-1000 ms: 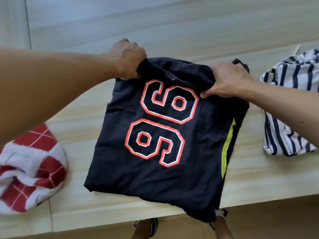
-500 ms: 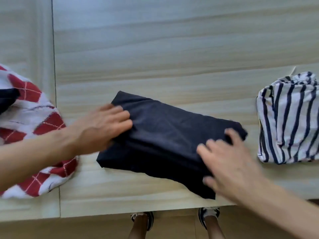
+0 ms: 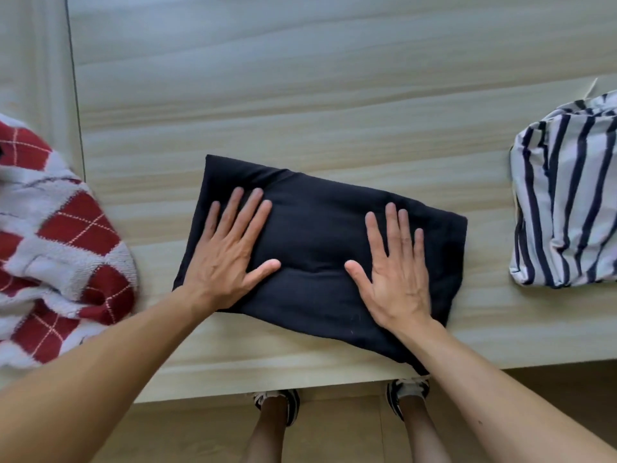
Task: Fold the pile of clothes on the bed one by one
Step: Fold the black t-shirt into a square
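A black garment (image 3: 320,228) lies folded into a rectangle on the pale wood-grain surface (image 3: 300,111), near its front edge. My left hand (image 3: 230,252) rests flat on the garment's left half, fingers spread. My right hand (image 3: 397,265) lies flat on its right half, fingers spread too. Neither hand grips the cloth. The number print is hidden inside the fold.
A red and white checked knit garment (image 3: 56,242) lies crumpled at the left edge. A folded white shirt with dark stripes (image 3: 567,202) sits at the right. My feet in dark shoes (image 3: 277,402) stand on the floor below the surface's front edge.
The black garment, held up by its far edge with the number showing, has been folded toward me into a plain rectangle. Both hands let go and now press flat on it.
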### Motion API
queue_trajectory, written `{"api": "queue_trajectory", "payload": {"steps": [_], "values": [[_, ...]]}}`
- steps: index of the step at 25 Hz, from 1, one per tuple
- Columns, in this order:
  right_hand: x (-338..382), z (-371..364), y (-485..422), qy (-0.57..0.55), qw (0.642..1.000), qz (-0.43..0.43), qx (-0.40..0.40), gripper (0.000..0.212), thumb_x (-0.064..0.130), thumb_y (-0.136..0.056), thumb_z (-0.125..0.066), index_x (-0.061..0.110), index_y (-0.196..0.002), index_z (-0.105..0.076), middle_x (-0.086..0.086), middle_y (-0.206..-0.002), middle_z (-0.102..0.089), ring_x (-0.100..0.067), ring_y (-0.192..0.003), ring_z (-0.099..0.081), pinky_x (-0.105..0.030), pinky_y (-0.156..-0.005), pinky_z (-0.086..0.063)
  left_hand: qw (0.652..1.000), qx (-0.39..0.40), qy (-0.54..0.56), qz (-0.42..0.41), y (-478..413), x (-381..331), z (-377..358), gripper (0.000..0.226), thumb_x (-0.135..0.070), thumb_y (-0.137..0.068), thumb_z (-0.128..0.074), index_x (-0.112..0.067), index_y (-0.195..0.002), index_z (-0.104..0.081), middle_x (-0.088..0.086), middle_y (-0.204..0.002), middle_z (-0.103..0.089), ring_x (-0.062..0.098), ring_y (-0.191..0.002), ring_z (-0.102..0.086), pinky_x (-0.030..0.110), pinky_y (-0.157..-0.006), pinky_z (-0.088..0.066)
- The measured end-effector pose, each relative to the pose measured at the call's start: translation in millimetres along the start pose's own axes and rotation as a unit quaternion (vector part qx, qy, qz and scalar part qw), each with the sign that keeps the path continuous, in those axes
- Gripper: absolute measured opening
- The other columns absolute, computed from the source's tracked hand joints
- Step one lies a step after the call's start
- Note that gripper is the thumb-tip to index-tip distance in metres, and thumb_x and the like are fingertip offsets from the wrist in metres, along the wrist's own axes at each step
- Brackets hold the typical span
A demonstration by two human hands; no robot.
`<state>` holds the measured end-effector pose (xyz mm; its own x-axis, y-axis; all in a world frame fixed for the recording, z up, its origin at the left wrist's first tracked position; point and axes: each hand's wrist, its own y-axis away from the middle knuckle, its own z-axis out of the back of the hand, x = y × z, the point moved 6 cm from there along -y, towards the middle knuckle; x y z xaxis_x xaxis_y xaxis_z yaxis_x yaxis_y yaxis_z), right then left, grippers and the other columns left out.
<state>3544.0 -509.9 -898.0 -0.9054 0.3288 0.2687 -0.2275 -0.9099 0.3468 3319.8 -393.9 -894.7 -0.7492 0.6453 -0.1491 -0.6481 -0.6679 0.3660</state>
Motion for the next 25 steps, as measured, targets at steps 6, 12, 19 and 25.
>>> {"api": "queue_trajectory", "payload": {"steps": [6, 12, 19, 25], "values": [[-41.6, 19.4, 10.6, -0.026, 0.995, -0.077, -0.052, 0.109, 0.080, -0.083, -0.039, 0.018, -0.162, 0.004, -0.008, -0.171, 0.009, -0.025, -0.157, 0.011, -0.055, -0.125, 0.006, 0.916, -0.053, 0.178, 0.356, 37.1, 31.6, 2.6, 0.108, -0.068, -0.086, -0.058, -0.010, -0.161, -0.006, 0.019, -0.165, -0.017, 0.037, -0.151, -0.016, 0.056, -0.120, -0.023], [-42.3, 45.1, -12.9, 0.060, 0.994, -0.092, -0.030, 0.107, 0.080, -0.054, -0.073, 0.015, -0.135, -0.051, -0.012, -0.120, -0.053, -0.033, -0.113, -0.046, -0.051, -0.111, -0.031, 0.856, -0.022, 0.268, 0.441, 22.6, 29.9, 24.7, 0.060, -0.034, -0.073, -0.088, -0.005, -0.115, -0.057, 0.021, -0.116, -0.067, 0.042, -0.109, -0.061, 0.048, -0.086, -0.051], [-47.0, 81.6, 19.4, -0.196, 0.980, -0.034, 0.028, 0.031, 0.038, -0.085, -0.073, 0.019, -0.097, -0.052, 0.001, -0.096, -0.061, -0.028, -0.090, -0.062, -0.035, -0.071, -0.044, 0.927, -0.069, 0.246, 0.274, -14.8, -62.0, 117.6, 0.024, -0.011, -0.095, -0.063, -0.004, -0.118, -0.057, 0.023, -0.107, -0.069, 0.047, -0.099, -0.063, 0.044, -0.074, -0.043], [-178.7, 157.1, 101.4, -0.445, 0.853, -0.253, -0.107, 0.048, 0.034, -0.085, -0.078, 0.036, -0.127, -0.054, 0.024, -0.111, -0.063, 0.009, -0.100, -0.060, -0.011, -0.088, -0.049, 0.958, -0.119, 0.255, 0.049, -124.9, -206.0, 232.5, 0.020, -0.012, -0.095, -0.062, -0.013, -0.112, -0.051, 0.003, -0.093, -0.060, 0.028, -0.083, -0.056, 0.040, -0.067, -0.037]]}}
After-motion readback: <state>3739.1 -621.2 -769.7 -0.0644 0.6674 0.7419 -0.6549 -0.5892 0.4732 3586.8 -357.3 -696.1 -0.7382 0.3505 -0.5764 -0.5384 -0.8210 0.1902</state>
